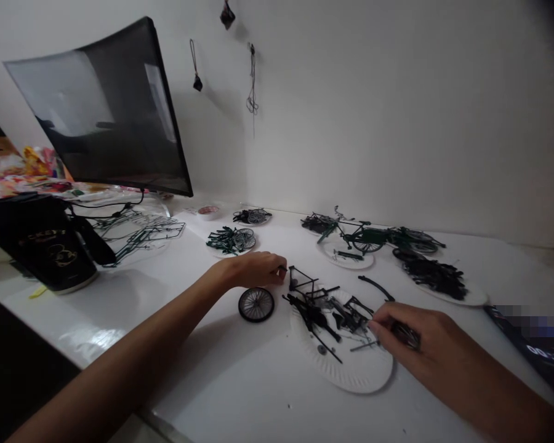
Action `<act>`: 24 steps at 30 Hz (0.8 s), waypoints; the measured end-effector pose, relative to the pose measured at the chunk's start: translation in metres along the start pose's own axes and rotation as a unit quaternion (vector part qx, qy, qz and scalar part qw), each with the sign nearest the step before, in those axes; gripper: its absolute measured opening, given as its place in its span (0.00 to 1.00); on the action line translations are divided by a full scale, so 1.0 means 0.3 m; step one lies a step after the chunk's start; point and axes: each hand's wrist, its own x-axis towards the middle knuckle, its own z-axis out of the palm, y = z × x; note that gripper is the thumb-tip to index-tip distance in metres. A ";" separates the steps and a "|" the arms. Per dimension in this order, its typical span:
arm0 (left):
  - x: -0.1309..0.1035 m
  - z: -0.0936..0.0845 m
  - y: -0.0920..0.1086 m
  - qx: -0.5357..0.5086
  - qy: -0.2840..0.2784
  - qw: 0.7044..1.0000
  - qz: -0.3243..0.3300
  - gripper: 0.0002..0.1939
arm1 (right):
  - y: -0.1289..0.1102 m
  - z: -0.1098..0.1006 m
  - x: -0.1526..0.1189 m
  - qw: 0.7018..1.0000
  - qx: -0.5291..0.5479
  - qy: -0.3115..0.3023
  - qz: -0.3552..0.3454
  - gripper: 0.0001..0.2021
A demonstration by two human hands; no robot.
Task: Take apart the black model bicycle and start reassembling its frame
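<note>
- A small dark part (405,335) is pinched in the closed grip of the right hand (420,344) at the right rim of the nearest paper plate (355,369), near the front edge of the bench (203,369); what the part is cannot be told.
- A heap of black model parts (325,311) is carried on the far half of that plate.
- The left hand (253,269) is laid on the bench just left of the plate, its fingers curled shut on the end of a thin black frame piece (300,280).
- A small spoked wheel (256,304) lies flat on the bench just in front of the left hand.
- A dark green model bicycle (373,237) is seen toward the back edge, over another plate.
- Further plates with parts are set along the back and at the right edge (436,277).
- A monitor (106,111) and a black cup (50,246) stand at the left end.
</note>
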 end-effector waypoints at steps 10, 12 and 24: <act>-0.009 -0.009 0.110 -0.057 0.099 0.992 0.048 0.10 | -0.024 0.004 -0.010 0.999 0.010 -0.017 0.045 0.17; -0.012 0.008 0.165 -0.041 0.124 0.990 0.055 0.10 | -0.036 0.010 -0.014 0.997 0.027 -0.011 0.067 0.19; -0.050 0.017 0.266 -0.375 0.075 0.918 0.109 0.17 | -0.050 0.022 -0.002 0.944 0.256 -0.021 0.207 0.20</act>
